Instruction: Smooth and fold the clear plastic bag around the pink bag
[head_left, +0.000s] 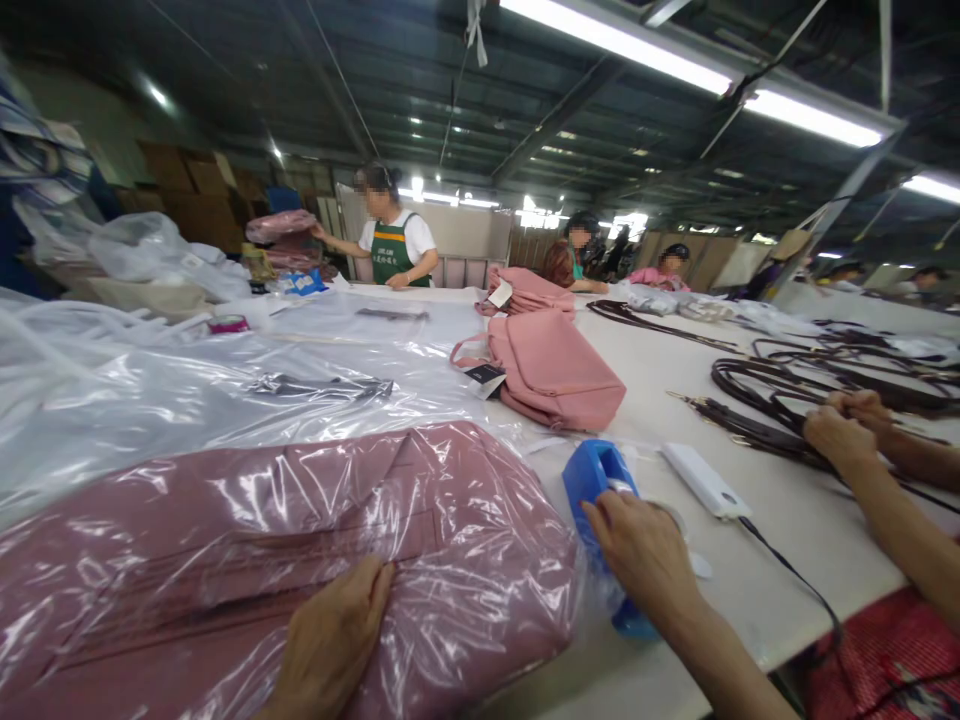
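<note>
Presently, the left hand is laid flat, fingers spread and closed on nothing, on the bagged pink bag that fills the lower left of the frame, its plastic sleeve pressed down under the palm. The right hand is placed at lower centre over the blue tape dispenser, fingers curled loosely on its top; whether tape is pinched cannot be told. The dispenser stands just beside the open end of the sleeve. In judgement, the step is best done with the sleeve kept flat and taut under the left palm, the film folded without creases, and the tape drawn off in a short straight length so it is not stuck to itself. A white device with a black cable lies near the dispenser, right of centre. A co-worker's hands at the right edge are closed on dark straps, which are spread over the upper right of the table. Two unbagged pink bags are seen at centre, with loose plastic sheeting at left. The table is pale and long. Further people are stationed along its far side, cartons are stacked at upper left, and strip lights hang from a dark steel roof.
</note>
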